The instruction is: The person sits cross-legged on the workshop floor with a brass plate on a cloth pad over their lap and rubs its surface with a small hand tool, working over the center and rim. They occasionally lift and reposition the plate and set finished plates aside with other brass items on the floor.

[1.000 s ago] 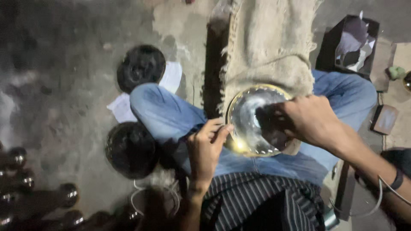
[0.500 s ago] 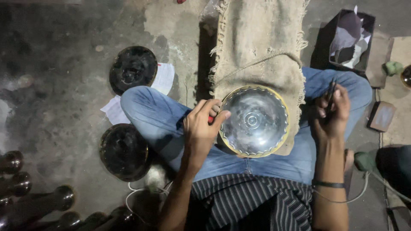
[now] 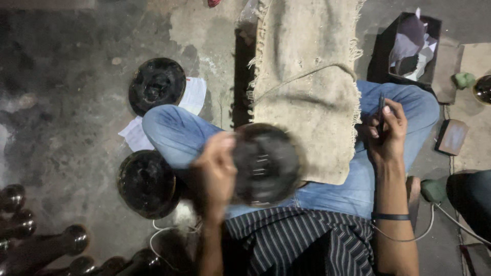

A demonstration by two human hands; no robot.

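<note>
A seated worker's left hand grips the rim of a round metal dish, which now shows its dark underside and is blurred in the shot. The dish sits over the lap, just right of that hand, with its far edge on a burlap cloth draped over the knee, which looks meant to cushion the metal and spare the jeans.

The right hand is well apart from the dish, raised over the right thigh, fingers curled around a thin dark tool held upright like a pen. Holding it clear this way keeps the point off the dish while the other hand handles it. A dark band circles that wrist.

On the floor beyond the left hand lie two more dark dishes, one resting on white paper, the other close beside the left knee, both within reach. Further left, near the corner, stands a row of dark rounded metal pieces.

Beyond the right hand, an open box holds crumpled paper. A small block and a green lump lie to the right of the right arm, with a thin cable running past.
</note>
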